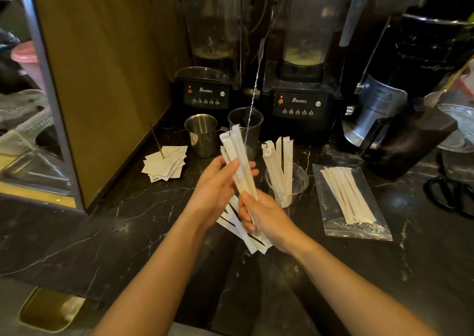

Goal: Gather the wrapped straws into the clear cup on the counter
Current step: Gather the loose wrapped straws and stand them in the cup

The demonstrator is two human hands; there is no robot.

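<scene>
A bundle of paper-wrapped straws (237, 156) stands nearly upright above the dark marble counter, held by both hands. My left hand (214, 190) cups it from the left at mid-length. My right hand (264, 216) grips its lower end. Just to the right stands the clear cup (297, 184), with several wrapped straws (280, 161) leaning upright in it. Under my hands more wrapped straws (246, 233) lie flat on the counter. A clear plastic bag (359, 222) to the right holds several further wrapped straws (346, 192).
Behind are two black blenders (205, 95) (298, 106), a steel cup (204, 134), and a clear cup with a long bar spoon (250, 120). Receipts on a spike (164, 165) lie at left. A dark jug (407, 140) and scissors (451, 194) sit at right.
</scene>
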